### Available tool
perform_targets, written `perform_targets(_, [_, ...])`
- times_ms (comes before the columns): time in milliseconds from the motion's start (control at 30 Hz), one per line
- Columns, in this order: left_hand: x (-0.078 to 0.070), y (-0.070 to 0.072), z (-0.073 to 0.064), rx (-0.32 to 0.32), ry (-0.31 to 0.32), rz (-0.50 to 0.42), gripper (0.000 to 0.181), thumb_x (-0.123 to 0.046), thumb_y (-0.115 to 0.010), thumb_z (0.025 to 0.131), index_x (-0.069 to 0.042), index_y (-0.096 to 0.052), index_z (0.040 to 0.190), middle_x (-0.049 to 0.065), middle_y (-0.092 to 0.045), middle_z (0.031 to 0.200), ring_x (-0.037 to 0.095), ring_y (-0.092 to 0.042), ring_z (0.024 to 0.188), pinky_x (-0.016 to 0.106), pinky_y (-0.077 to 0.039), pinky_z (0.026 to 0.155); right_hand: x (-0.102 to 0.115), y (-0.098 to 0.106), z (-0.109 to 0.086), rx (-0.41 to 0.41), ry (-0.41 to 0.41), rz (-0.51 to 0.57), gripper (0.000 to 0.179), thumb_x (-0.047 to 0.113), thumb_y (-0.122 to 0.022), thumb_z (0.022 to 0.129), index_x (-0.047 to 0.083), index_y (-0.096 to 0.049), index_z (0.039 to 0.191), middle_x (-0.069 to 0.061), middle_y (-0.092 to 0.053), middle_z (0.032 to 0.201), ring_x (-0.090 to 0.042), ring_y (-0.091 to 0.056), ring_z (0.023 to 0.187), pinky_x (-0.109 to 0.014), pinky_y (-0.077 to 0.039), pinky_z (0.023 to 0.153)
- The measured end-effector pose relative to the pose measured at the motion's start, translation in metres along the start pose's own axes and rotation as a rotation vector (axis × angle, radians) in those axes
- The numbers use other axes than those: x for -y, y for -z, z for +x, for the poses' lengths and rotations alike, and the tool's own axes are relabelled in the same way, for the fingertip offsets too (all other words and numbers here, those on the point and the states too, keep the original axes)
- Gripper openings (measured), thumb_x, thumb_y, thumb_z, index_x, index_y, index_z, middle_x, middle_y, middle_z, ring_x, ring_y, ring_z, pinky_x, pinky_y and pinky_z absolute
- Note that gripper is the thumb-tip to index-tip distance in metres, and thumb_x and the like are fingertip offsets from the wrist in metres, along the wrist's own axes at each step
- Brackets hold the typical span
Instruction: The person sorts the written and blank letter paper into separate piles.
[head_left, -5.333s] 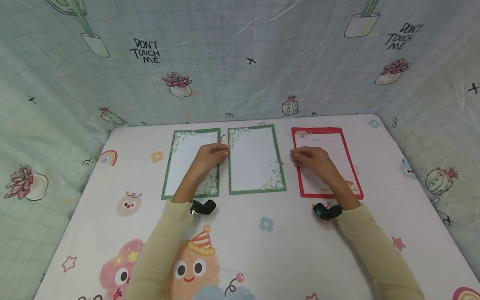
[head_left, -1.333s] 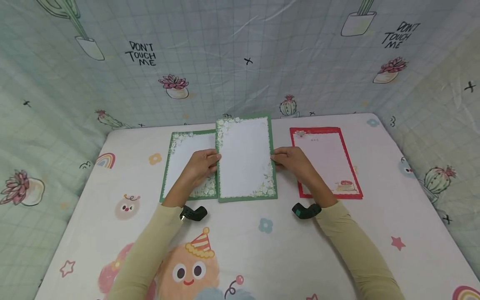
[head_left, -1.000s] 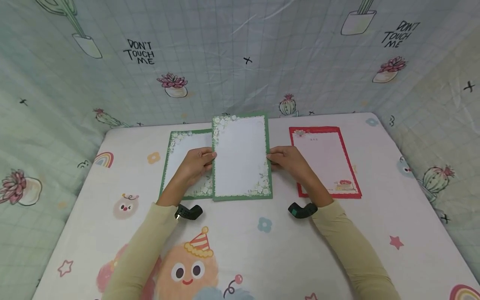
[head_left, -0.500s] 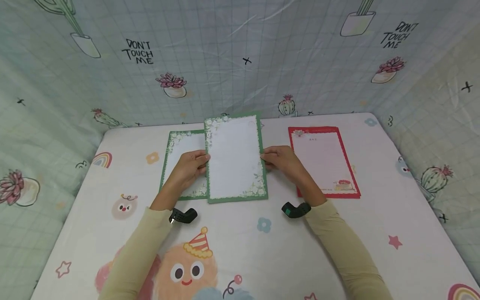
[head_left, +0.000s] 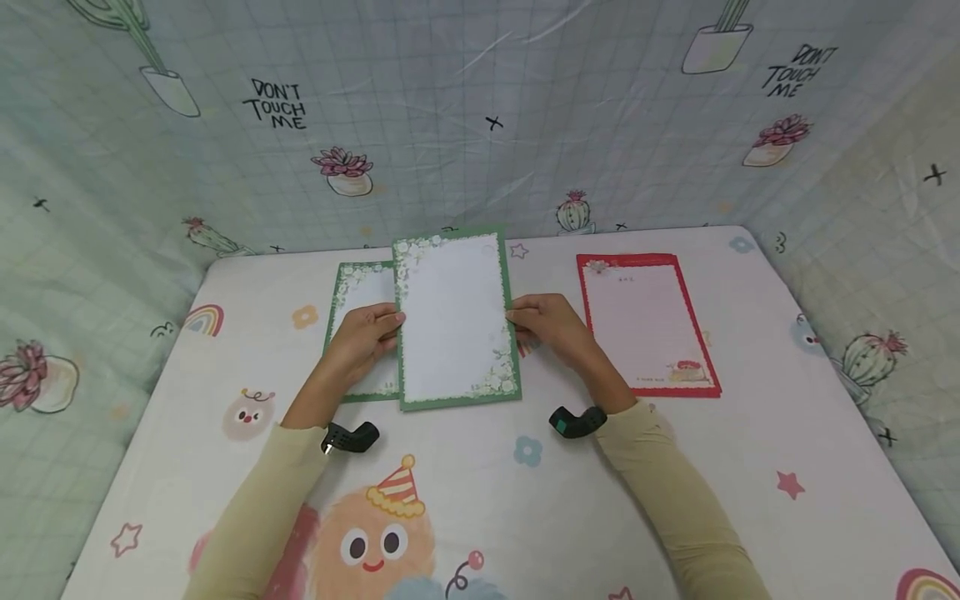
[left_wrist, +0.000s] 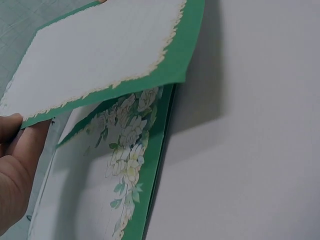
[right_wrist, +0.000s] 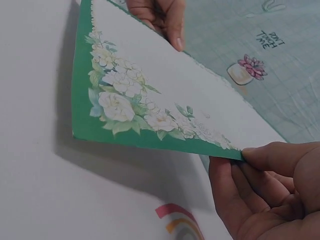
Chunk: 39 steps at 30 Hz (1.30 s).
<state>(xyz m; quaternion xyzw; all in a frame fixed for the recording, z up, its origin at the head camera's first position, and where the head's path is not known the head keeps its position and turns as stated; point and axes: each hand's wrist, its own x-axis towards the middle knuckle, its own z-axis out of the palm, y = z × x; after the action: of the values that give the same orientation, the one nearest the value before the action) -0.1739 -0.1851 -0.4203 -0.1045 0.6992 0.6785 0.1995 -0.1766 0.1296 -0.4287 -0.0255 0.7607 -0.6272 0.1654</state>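
Note:
A green-bordered sheet of paper (head_left: 453, 321) with white flowers in its corners is held up off the table by both hands. My left hand (head_left: 358, 343) pinches its left edge, and my right hand (head_left: 555, 329) pinches the right edge between thumb and fingers. Below it and to the left lies a second green-bordered sheet (head_left: 367, 287), partly covered by the raised one and by my left hand. In the left wrist view the raised sheet (left_wrist: 100, 55) hangs above the lower sheet (left_wrist: 85, 200), with a gap between them. The right wrist view shows its shadow on the tabletop.
A red-bordered sheet (head_left: 641, 325), apparently with another beneath, lies to the right, near my right forearm. The white tablecloth (head_left: 480, 517) carries printed cartoon figures. A patterned curtain (head_left: 450, 67) stands behind the table's far edge.
Earlier the middle green-bordered sheet lay flat with my hands apart. Both hands took its side edges, lifted it and carried it left, over part of the left green-bordered sheet.

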Motion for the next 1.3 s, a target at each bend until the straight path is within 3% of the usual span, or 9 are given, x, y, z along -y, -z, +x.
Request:
perform_targets(233, [0.0, 0.01, -0.004, 0.016, 0.015, 0.026, 0.048, -0.012, -0.053, 0.107, 0.008, -0.039, 0.148, -0.002, -0.046, 0.097, 0.006, -0.04, 0.082, 0.016, -0.047, 0.068, -0.001, -0.007, 0.001, 0.005, 0.028, -0.007, 0.025, 0.017, -0.064, 0.1, -0.003, -0.071, 0.115, -0.013, -0.072, 0.094, -0.024, -0.065, 0.076, -0.029, -0.055, 0.07])
perform_targets(433, [0.001, 0.019, -0.007, 0.041, 0.008, 0.058, 0.059, -0.013, -0.051, 0.108, 0.007, -0.024, 0.157, -0.001, -0.048, 0.109, 0.004, -0.042, 0.088, 0.013, -0.049, 0.075, 0.0, -0.015, 0.002, 0.02, 0.043, -0.007, 0.022, 0.015, -0.064, 0.1, -0.003, -0.071, 0.111, -0.013, -0.069, 0.082, -0.03, -0.06, 0.07, -0.031, -0.049, 0.059])
perform_targets(733, [0.0, 0.031, -0.013, 0.03, 0.012, 0.085, 0.058, -0.016, -0.052, 0.108, 0.007, -0.027, 0.156, -0.002, -0.047, 0.107, 0.004, -0.04, 0.086, 0.014, -0.047, 0.071, 0.003, -0.026, 0.005, 0.031, 0.03, 0.009, 0.025, 0.017, -0.066, 0.099, -0.002, -0.072, 0.116, -0.012, -0.076, 0.101, -0.019, -0.071, 0.087, -0.033, -0.06, 0.081])
perform_targets(833, [0.0, 0.035, -0.015, 0.039, 0.017, 0.1, 0.061, -0.017, -0.051, 0.108, 0.006, -0.022, 0.158, -0.001, -0.045, 0.111, 0.004, -0.04, 0.088, 0.014, -0.047, 0.073, 0.005, -0.03, 0.005, 0.031, 0.012, 0.008, 0.026, 0.018, -0.067, 0.099, 0.0, -0.072, 0.117, -0.01, -0.076, 0.104, -0.016, -0.073, 0.089, -0.025, -0.056, 0.065])
perform_targets(900, [0.0, 0.037, -0.015, 0.041, 0.019, 0.112, 0.062, -0.017, -0.05, 0.109, 0.005, -0.021, 0.158, 0.0, -0.043, 0.113, 0.005, -0.039, 0.089, 0.014, -0.048, 0.075, 0.005, -0.032, 0.006, 0.027, -0.003, 0.003, 0.027, 0.018, -0.067, 0.099, 0.0, -0.072, 0.118, -0.01, -0.076, 0.104, -0.016, -0.074, 0.089, -0.021, -0.042, 0.051])
perform_targets(967, [0.0, 0.039, -0.016, 0.038, 0.02, 0.123, 0.061, -0.017, -0.05, 0.109, 0.005, -0.022, 0.158, 0.0, -0.042, 0.108, 0.006, -0.038, 0.086, 0.015, -0.047, 0.073, 0.005, -0.035, 0.007, 0.025, -0.019, 0.013, 0.027, 0.018, -0.068, 0.099, 0.0, -0.071, 0.119, -0.011, -0.076, 0.105, -0.015, -0.074, 0.09, -0.019, -0.041, 0.05])
perform_targets(1067, [0.001, 0.042, -0.016, 0.028, 0.017, 0.145, 0.059, -0.017, -0.05, 0.109, 0.006, -0.025, 0.157, -0.001, -0.043, 0.105, 0.005, -0.039, 0.086, 0.014, -0.048, 0.072, 0.005, -0.039, 0.009, 0.036, -0.026, 0.056, 0.028, 0.013, -0.068, 0.098, -0.004, -0.07, 0.12, -0.015, -0.075, 0.108, -0.017, -0.073, 0.092, -0.022, -0.059, 0.069])
perform_targets(1133, [0.001, 0.044, -0.016, 0.025, 0.01, 0.157, 0.059, -0.017, -0.05, 0.109, 0.006, -0.026, 0.157, -0.001, -0.044, 0.106, 0.004, -0.04, 0.086, 0.014, -0.049, 0.072, 0.004, -0.042, 0.01, 0.04, -0.019, 0.08, 0.027, 0.011, -0.068, 0.098, -0.006, -0.07, 0.119, -0.016, -0.074, 0.109, -0.017, -0.072, 0.092, -0.031, -0.061, 0.084])
perform_targets(1300, [0.0, 0.047, -0.016, 0.019, 0.002, 0.165, 0.057, -0.017, -0.05, 0.109, 0.009, -0.028, 0.155, 0.001, -0.045, 0.108, 0.004, -0.04, 0.087, 0.013, -0.049, 0.072, 0.006, -0.045, 0.012, 0.036, 0.0, 0.062, 0.024, 0.011, -0.068, 0.098, -0.005, -0.071, 0.115, -0.016, -0.075, 0.106, -0.016, -0.071, 0.089, -0.037, -0.061, 0.087])
